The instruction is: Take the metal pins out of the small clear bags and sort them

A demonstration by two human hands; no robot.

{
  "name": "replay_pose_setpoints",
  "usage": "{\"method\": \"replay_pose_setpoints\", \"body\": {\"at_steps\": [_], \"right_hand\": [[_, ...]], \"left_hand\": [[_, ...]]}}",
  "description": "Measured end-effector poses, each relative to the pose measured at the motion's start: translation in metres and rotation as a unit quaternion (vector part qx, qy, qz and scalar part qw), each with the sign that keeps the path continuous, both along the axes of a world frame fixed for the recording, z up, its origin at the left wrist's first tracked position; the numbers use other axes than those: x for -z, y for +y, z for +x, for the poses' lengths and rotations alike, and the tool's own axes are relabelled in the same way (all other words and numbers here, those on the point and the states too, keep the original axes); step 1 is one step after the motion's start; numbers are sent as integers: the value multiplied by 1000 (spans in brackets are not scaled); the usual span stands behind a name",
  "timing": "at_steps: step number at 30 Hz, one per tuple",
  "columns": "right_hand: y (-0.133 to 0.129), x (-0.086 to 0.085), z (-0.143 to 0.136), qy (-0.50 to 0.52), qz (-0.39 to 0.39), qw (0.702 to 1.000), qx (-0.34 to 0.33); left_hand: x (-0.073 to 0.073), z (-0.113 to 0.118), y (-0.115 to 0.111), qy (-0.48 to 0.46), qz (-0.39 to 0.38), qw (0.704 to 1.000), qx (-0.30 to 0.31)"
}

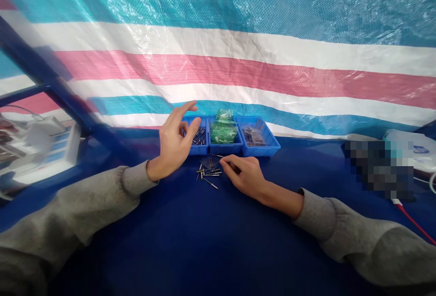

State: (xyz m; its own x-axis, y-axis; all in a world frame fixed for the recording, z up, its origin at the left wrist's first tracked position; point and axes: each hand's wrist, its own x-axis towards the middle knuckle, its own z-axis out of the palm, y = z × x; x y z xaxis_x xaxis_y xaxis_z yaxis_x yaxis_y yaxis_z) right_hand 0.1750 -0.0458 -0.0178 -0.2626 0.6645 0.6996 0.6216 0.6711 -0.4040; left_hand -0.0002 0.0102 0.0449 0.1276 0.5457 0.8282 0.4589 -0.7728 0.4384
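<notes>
My left hand is raised over the left blue bin, its fingers apart and nothing in them. Blind rivets lie in that bin, partly hidden by the hand. On the blue table, in front of the bins, is a loose pile of several blind rivets. My right hand is at the right edge of this pile, thumb and forefinger pinched together. What sits between those fingertips is too small to make out. A thin rivet lies just beyond them.
The middle bin holds green packets in clear plastic. Clear bags of small parts fill the right bin. A pixelated dark object with a red cable is at right. Striped sheeting hangs behind.
</notes>
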Motion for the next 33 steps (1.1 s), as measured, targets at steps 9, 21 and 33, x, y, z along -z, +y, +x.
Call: {"method": "replay_pose_setpoints", "body": {"at_steps": [9, 21, 33], "right_hand": [[0, 1, 2, -67, -7, 996, -56], [-14, -12, -3, -305, -49, 948, -71], [-14, -7, -5, -292, -69, 953, -40]], "left_hand": [[36, 5, -12, 46, 16, 998, 51], [40, 2, -11, 90, 67, 987, 119], [41, 3, -10, 105, 62, 981, 149]]}}
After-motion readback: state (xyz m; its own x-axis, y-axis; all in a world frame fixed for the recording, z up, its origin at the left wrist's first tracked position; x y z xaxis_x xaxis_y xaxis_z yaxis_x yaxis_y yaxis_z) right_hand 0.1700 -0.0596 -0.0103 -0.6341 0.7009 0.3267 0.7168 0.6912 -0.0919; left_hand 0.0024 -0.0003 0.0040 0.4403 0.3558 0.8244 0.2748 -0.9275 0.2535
